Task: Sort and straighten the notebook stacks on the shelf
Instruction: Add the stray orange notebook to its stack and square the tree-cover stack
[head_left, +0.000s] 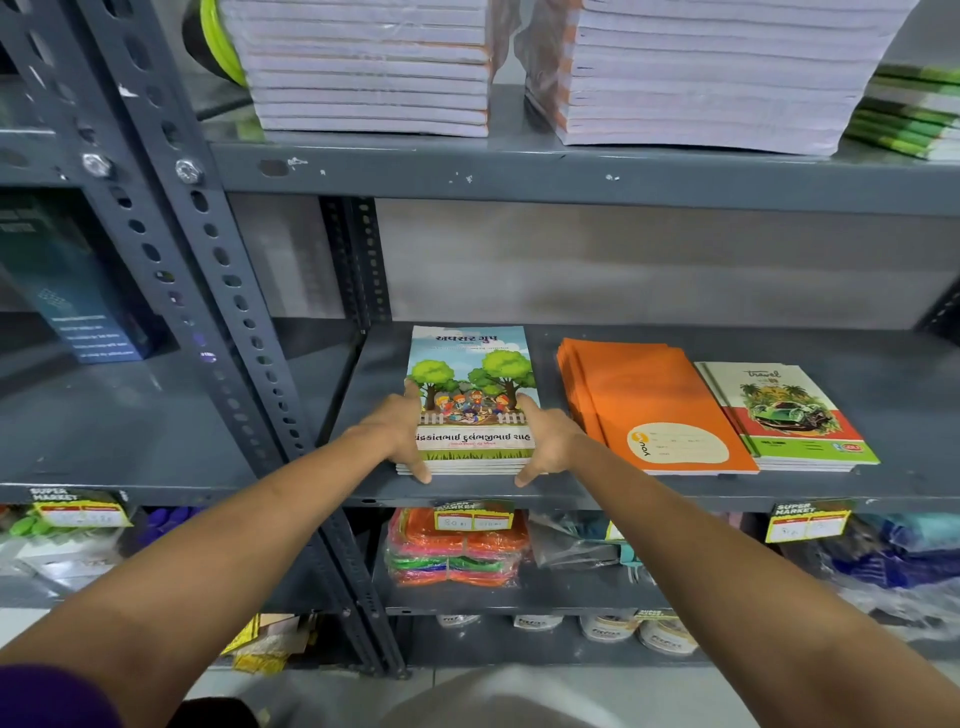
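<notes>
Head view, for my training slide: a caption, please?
Both hands, left hand and right hand, square a tree-cover notebook stack beside the orange stack.

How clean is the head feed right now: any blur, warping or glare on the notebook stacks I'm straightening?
Head view: the tree-cover stack, held between the left hand and right hand, is sharp and evenly lit; wide-angle warping bends the shelf upright; left edge and lower shelves are soft; mild sheen on the orange stack; no harsh glare.
</notes>
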